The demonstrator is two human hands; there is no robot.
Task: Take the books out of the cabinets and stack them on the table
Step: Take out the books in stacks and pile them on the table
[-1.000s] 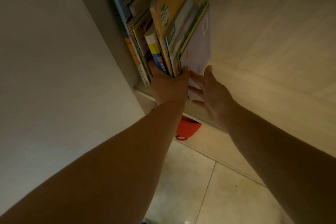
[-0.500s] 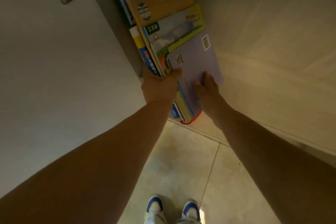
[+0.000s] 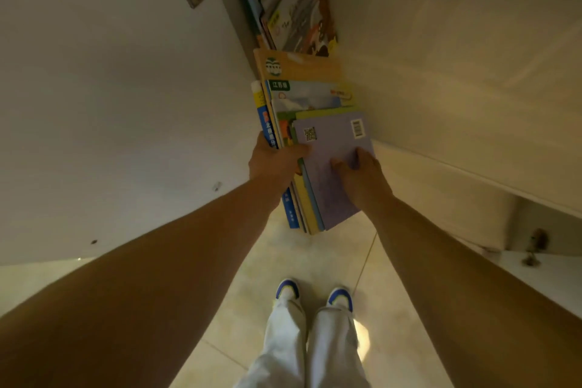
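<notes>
The left hand (image 3: 271,164) and the right hand (image 3: 362,175) both grip one bundle of about five books (image 3: 318,148), fingers curled around its sides. Beyond the grip, about four more books (image 3: 296,12) stand in the cabinet (image 3: 441,57).

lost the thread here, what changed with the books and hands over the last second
The bundle of books has slid out of the cabinet toward the person. The right hand, open beside it before, now grips it. The left hand kept its grip. Other books stayed inside.
</notes>
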